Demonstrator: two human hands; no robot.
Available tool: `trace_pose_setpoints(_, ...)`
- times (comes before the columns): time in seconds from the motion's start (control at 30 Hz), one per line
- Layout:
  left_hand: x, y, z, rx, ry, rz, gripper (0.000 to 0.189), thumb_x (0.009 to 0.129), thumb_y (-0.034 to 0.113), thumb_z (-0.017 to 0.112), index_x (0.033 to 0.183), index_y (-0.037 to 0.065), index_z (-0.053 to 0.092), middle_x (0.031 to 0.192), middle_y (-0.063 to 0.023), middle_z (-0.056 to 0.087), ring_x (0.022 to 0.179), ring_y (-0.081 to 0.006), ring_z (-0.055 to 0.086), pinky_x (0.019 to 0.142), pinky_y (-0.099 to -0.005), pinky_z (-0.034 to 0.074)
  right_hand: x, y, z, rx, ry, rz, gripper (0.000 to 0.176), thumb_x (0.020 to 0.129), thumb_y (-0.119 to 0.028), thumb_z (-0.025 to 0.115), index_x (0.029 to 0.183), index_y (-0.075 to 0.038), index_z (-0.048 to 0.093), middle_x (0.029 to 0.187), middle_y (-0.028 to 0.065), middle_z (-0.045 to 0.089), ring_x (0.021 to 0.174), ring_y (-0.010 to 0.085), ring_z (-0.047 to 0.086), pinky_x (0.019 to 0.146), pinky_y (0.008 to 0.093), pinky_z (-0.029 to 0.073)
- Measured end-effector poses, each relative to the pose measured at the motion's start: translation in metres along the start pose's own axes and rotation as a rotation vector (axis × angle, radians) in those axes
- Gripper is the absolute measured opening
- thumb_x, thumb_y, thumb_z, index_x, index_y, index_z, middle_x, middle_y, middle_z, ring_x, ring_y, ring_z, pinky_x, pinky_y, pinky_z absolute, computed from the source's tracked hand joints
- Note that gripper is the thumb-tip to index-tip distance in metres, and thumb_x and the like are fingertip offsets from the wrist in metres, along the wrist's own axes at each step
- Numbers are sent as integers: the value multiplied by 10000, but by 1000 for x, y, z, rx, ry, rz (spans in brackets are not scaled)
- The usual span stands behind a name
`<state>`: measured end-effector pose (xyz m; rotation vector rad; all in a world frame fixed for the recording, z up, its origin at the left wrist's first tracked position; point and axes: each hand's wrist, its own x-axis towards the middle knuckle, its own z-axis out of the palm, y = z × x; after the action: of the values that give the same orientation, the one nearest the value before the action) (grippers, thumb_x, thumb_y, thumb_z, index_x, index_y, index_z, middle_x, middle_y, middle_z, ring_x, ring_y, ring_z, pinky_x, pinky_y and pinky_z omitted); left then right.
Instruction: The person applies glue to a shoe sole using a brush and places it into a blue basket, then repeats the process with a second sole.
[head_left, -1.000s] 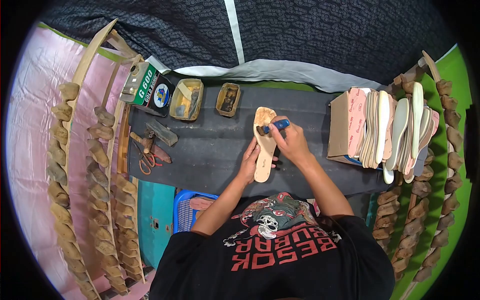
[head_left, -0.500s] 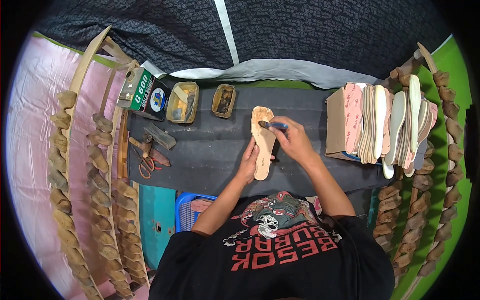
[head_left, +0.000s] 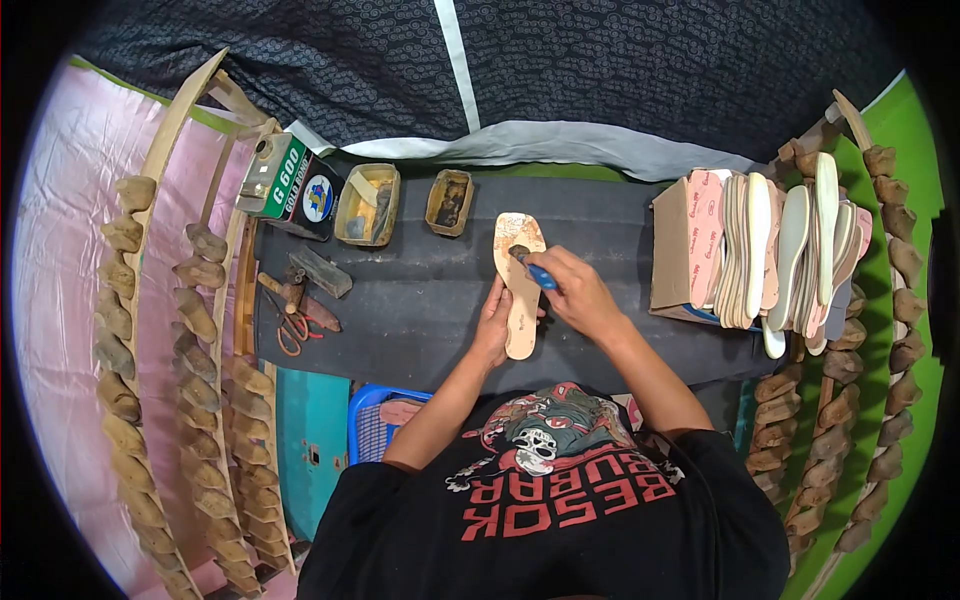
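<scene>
My left hand grips a tan insole by its narrower middle, thumb on top and fingers beneath. The insole's wide end points away from me and bears a brownish, wet-looking smear. My right hand is closed around the blue handle of a brush. Its dark tip touches the insole just below the wide end. Beyond the insole, a small tub with dark brown residue stands on the dark table cover.
At the back left are a glue can and a yellowish tub. Scissors and a hammer lie at the left. A cardboard box and stacked insoles stand at the right. Racks of shoe lasts flank both sides.
The brush in my right hand has moved down and slightly left, from the wide end toward the insole's middle. The insole's wide end has shifted slightly left.
</scene>
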<state>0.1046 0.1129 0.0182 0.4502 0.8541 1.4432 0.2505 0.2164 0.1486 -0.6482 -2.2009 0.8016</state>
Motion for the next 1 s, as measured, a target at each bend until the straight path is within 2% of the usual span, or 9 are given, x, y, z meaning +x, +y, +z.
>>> trace_pose_setpoints(0.13,-4,4,3,-10,-16,17,605,1125,359,436,1663,206,204,1259,-93,658,935,-230,734,766,-336,627,-2,6,0,13,-24,87,356,839,63,664,1184,-14,634,1010,185,659,922,409,664,805,466,536)
trace_pose_setpoints(0.23,-4,3,4,-2,-5,3,600,1127,352,432,1662,208,202,1260,-95,658,937,-230,734,768,-340,629,-1,2,-1,-5,6,-58,370,827,62,676,1187,-13,633,1024,180,664,944,410,660,829,469,535)
trace_pose_setpoints(0.33,-3,1,5,-22,-14,3,594,1129,339,428,1662,208,202,1262,-97,658,942,-232,734,775,-345,630,-2,4,5,-6,-18,-36,365,824,54,681,1181,-10,634,1036,179,665,972,410,658,852,470,533)
trace_pose_setpoints(0.43,-3,1,3,-34,-2,13,586,1130,324,426,1661,207,207,1263,-98,660,950,-236,733,786,-353,631,-3,4,7,9,3,-29,381,807,98,670,1172,-10,643,1022,181,666,946,399,662,817,459,530)
trace_pose_setpoints(0.63,-3,7,0,-54,43,24,581,1130,317,428,1659,208,216,1268,-110,659,956,-246,734,789,-363,633,-5,0,5,16,-81,-74,345,830,84,667,1163,-7,642,1024,175,674,944,398,666,814,450,538)
trace_pose_setpoints(0.83,-2,11,-1,15,-27,7,625,1109,374,470,1657,218,212,1244,-109,659,942,-258,739,780,-362,634,7,9,-5,-3,104,58,305,855,75,669,1150,2,646,1008,177,679,920,388,671,801,440,535)
trace_pose_setpoints(0.97,-4,10,4,13,-49,-2,661,1098,399,491,1663,227,193,1279,-104,648,938,-257,742,774,-360,634,7,9,-7,-103,98,-53,251,885,42,681,1132,8,654,976,175,680,866,383,671,778,437,534)
trace_pose_setpoints(1.0,-4,10,4,6,-36,7,662,1097,401,493,1662,228,195,1289,-103,645,940,-256,741,776,-361,634,6,9,-7,-89,74,-41,293,860,55,671,1147,4,640,987,180,670,888,395,664,788,452,528)
